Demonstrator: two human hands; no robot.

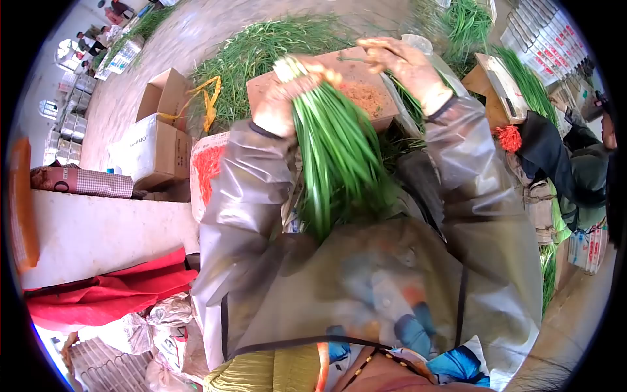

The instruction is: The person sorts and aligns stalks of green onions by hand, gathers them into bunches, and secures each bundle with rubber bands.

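Note:
My left hand (pixel 290 98) is wrapped around a thick bunch of garlic chives (pixel 336 144) near its pale cut ends. The long green leaves hang down toward my lap, their tips slightly blurred. Off to the right, my right hand (pixel 408 68) is raised over a box-like work surface (pixel 261 91), fingers pointing left. A thin green chive stalk (pixel 351 59) shows at its fingertips, seemingly pinched there. Brownish crumbs (pixel 360 95) lie on that surface between the hands. Translucent plastic sleeves cover both my arms.
Loose chives (pixel 261 49) are heaped behind the work surface. Cardboard boxes (pixel 157 147) and red ties (pixel 208 166) stand at left, beside a white ledge (pixel 111 219) with red cloth (pixel 117 291). A co-worker (pixel 575 163) sits at right near a wooden box (pixel 499 91).

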